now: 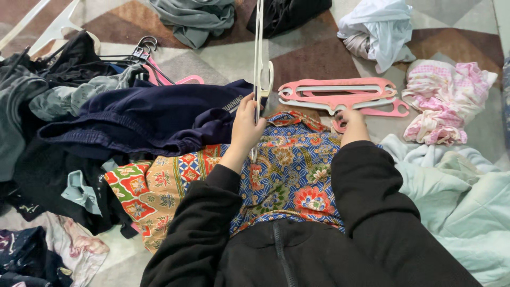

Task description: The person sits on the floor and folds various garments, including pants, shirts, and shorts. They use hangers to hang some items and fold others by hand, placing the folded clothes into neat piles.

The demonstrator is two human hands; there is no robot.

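At bottom centre a patterned batik shirt [289, 175] lies spread across the lap, soft and limp (best taken at collar or shoulders, I judge); the left hand [247, 127] is closed around a white plastic hanger [258, 64], light and stiff, standing upright over the collar; the right hand [351, 123] curls its fingers onto a stack of pink hangers [340, 95] just beyond; a navy garment [143, 119] heaps at left; no containers show, only loose clothes on the patterned rug [313, 53].

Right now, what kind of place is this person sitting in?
Probably a room at home, on the floor. There is a patterned carpet, clothes in heaps such as the navy garment, and pink hangers lying about, with a patterned shirt in the lap.
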